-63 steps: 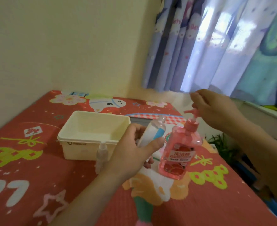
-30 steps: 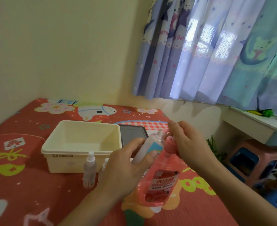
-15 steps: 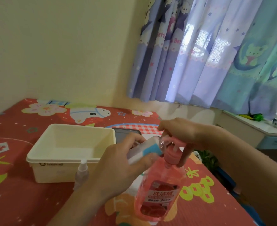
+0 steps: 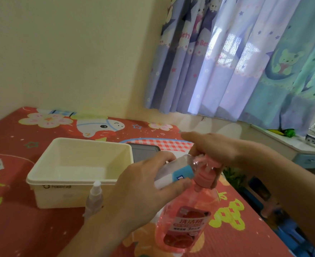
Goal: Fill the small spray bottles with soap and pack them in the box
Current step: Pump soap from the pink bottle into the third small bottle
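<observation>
From the head view, I am watching the left hand wrapping its fingers around a small clear spray bottle, tilting it nearly on its side so its open neck is meeting the spout of the pink soap bottle. I judge the tilt is there so pumped soap is running straight in rather than dripping onto the red patterned desk. The right hand is curling over the pink pump head, fingers gripping under it, which looks like a press in progress; I cannot tell whether any soap is flowing. A second small spray bottle, capped, is standing upright just in front of the cream box, close by for the next fill or for packing. The box is sitting open with nothing visible inside, so the packing is not yet begun. A dark tablet-like slab is lying just behind the box.
</observation>
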Available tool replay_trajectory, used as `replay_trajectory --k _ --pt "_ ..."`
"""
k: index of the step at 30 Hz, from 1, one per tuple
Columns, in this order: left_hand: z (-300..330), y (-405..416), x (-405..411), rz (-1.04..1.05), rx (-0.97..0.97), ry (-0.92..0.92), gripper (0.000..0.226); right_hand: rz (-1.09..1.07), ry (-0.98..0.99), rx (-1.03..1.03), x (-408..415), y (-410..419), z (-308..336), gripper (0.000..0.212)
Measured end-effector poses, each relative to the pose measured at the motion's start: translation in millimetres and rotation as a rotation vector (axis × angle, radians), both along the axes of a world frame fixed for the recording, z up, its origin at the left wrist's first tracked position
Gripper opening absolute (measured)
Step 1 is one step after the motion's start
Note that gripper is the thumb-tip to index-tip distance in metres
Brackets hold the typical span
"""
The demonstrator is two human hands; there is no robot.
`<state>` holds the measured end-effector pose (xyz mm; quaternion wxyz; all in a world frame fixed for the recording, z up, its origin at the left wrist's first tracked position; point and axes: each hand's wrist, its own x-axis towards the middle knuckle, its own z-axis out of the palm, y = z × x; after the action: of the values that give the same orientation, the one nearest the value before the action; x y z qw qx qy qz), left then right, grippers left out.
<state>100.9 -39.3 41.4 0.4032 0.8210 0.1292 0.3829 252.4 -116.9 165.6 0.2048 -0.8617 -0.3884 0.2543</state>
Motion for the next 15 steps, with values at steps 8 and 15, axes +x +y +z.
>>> replay_trajectory --k 8,15 --pt "-7 2 -2 0.032 0.04 0.056 0.043 0.11 -0.221 0.123 13 7 -23 0.076" --pt "-5 -2 -2 0.074 0.047 0.005 0.057 0.033 -0.086 0.023 1 -1 -3 0.077"
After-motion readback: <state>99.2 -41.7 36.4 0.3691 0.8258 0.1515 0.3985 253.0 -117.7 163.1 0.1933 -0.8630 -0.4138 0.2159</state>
